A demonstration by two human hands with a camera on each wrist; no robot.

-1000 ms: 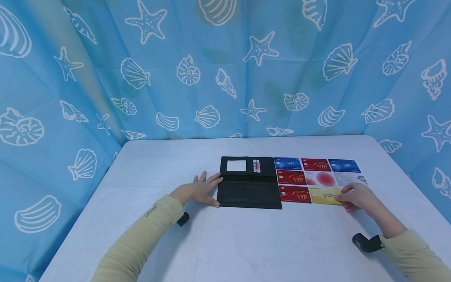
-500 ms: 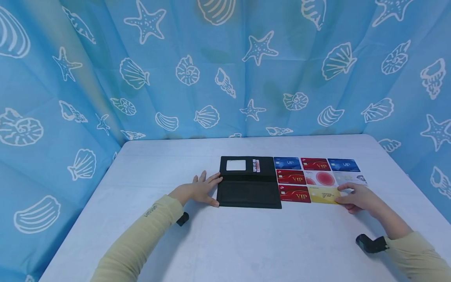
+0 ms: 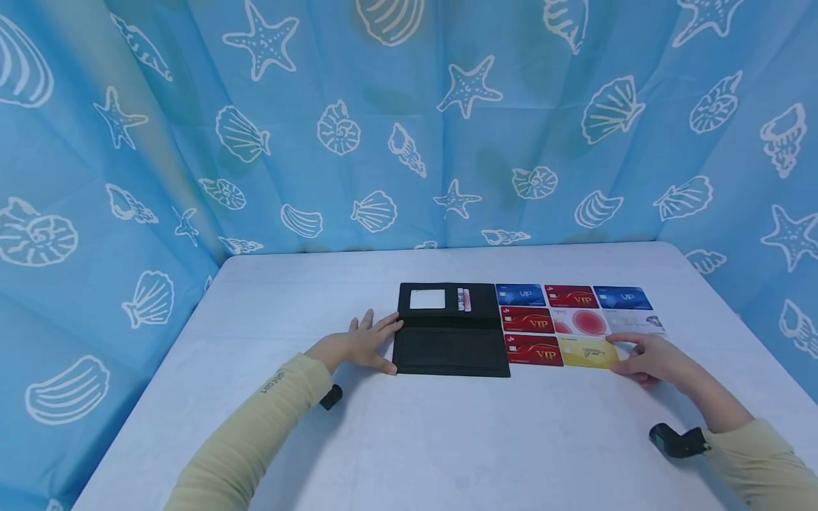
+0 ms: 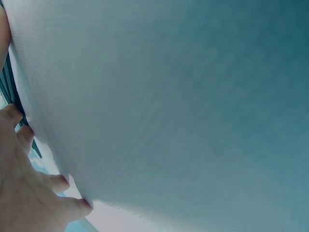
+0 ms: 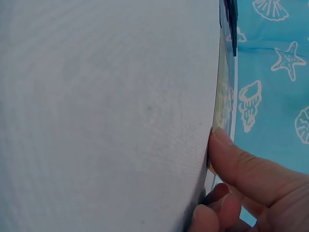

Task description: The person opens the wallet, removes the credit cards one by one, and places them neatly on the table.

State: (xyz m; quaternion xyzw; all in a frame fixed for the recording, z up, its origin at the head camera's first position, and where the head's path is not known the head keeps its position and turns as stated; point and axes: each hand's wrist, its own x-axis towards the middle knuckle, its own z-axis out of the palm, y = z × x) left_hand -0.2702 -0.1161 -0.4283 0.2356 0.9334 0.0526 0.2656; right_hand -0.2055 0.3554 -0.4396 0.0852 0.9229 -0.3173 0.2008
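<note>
A black wallet lies spread open on the table, with a white-filled window and a small card in a slot in its upper half. My left hand rests flat at its left edge, fingers spread and fingertips touching the border. Right of the wallet, several cards form neat rows. At the bottom right is a gold card; my right hand holds its right end, index finger at the upper corner and thumb at the lower one. In the right wrist view the thumb presses on the card's near edge, other fingers curled beneath.
Above the gold card lie a silver card and a white card with a red circle. Red cards and blue cards make up the others. A blue shell-patterned curtain hangs behind the white table.
My right hand's thumb and wrist have shifted slightly right, uncovering more of the gold card. The index finger has stretched along its upper corner. My left hand and the wallet have stayed put.
</note>
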